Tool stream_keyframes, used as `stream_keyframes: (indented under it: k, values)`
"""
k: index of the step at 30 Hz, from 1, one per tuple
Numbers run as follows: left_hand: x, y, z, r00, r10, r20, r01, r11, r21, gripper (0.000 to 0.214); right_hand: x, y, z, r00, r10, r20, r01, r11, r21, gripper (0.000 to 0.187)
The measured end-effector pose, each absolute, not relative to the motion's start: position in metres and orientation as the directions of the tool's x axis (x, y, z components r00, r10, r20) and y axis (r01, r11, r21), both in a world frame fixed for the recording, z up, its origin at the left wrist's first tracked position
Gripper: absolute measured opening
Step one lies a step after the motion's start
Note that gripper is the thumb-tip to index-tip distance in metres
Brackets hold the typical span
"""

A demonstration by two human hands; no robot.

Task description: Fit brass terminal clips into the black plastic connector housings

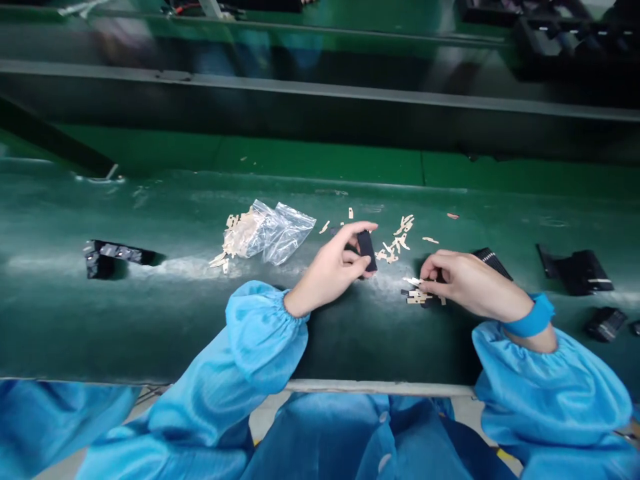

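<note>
A small black block [367, 249] is held upright in the left hand [333, 267], pinched between the thumb and the fingertips just above the green belt [150, 313]. The right hand [463, 280] is curled narrow with its fingertips pressed down on a little pile of pale metal strips [416, 293]; one strip is pinched between them. The two hands are kept near each other, with more loose strips [397, 243] scattered on the belt between and behind them.

The work surface is seen to be a long, dark green belt, glossy and scuffed, with pale streaks across its middle. Its near edge is bordered by a light metal rail [380, 387]. A crumpled clear bag [273, 230] with strips spilling from its mouth is laid to the left of the left hand. Further left, well apart, a black part [113, 257] is lying alone. To the right of the right hand, a ribbed black part [493, 261] is found just behind the wrist, and further black parts [580, 272] are spread toward the belt's right end.

Behind the belt a brighter green ledge is seen, then a grey bar [320, 87] running the full width, and a blurred second line beyond it. Blue sleeves [260, 333] with gathered cuffs are worn on both arms.
</note>
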State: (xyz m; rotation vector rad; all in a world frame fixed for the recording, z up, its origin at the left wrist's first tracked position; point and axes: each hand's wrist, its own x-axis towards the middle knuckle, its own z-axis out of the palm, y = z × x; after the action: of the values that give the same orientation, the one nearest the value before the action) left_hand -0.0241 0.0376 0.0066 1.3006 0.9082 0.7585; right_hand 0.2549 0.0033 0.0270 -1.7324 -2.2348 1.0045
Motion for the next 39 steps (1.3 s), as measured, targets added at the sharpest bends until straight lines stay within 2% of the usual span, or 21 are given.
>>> stream_keyframes:
  k: [4, 7, 10, 15, 18, 23, 25, 31, 35, 39]
  values:
    - [-0.016, 0.033, 0.001, 0.418, 0.886, -0.201, 0.04, 0.203, 0.978, 0.036, 0.252, 0.005, 0.027, -0.316, 0.885, -0.343, 0.854, 0.107, -0.509, 0.013]
    - [-0.014, 0.032, -0.005, 0.409, 0.89, -0.204, 0.044, 0.204, 0.978, 0.026, 0.252, 0.006, 0.035, -0.326, 0.859, -0.394, 0.83, 0.061, -0.554, 0.019]
    - [-0.012, 0.03, -0.009, 0.432, 0.883, -0.182, 0.048, 0.179, 0.983, 0.02, 0.254, 0.006, 0.04, -0.28, 0.866, -0.415, 0.774, -0.051, -0.631, 0.025]
    - [-0.012, 0.025, -0.01, 0.439, 0.883, -0.165, 0.103, 0.133, 0.986, 0.019, 0.25, 0.006, 0.037, -0.261, 0.9, -0.348, 0.526, -0.17, -0.833, 0.031]
    - [-0.011, 0.022, -0.007, 0.467, 0.871, -0.15, 0.171, 0.078, 0.982, 0.023, 0.231, 0.005, 0.034, -0.213, 0.923, -0.321, 0.381, -0.224, -0.897, 0.033]
    - [-0.007, 0.021, 0.001, 0.407, 0.908, 0.098, 0.29, -0.23, 0.929, 0.018, 0.191, -0.004, 0.023, -0.119, 0.971, -0.206, 0.248, -0.171, -0.953, 0.033]
    - [-0.006, 0.023, 0.001, 0.389, 0.911, 0.135, 0.274, -0.254, 0.928, 0.018, 0.183, -0.008, 0.017, -0.083, 0.98, -0.179, 0.247, -0.154, -0.957, 0.031]
    - [-0.006, 0.023, -0.001, 0.357, 0.93, 0.089, 0.252, -0.188, 0.949, 0.015, 0.175, -0.012, 0.012, -0.073, 0.987, -0.145, 0.225, -0.126, -0.966, 0.028]
    - [-0.007, 0.02, -0.003, 0.311, 0.934, 0.176, 0.321, -0.277, 0.906, 0.016, 0.169, -0.016, 0.012, -0.002, 0.999, -0.033, 0.282, -0.031, -0.959, 0.026]
    - [-0.009, 0.017, -0.004, 0.361, 0.898, 0.252, 0.394, -0.392, 0.831, 0.019, 0.167, -0.018, 0.005, 0.086, 0.996, 0.012, 0.351, -0.019, -0.936, 0.023]
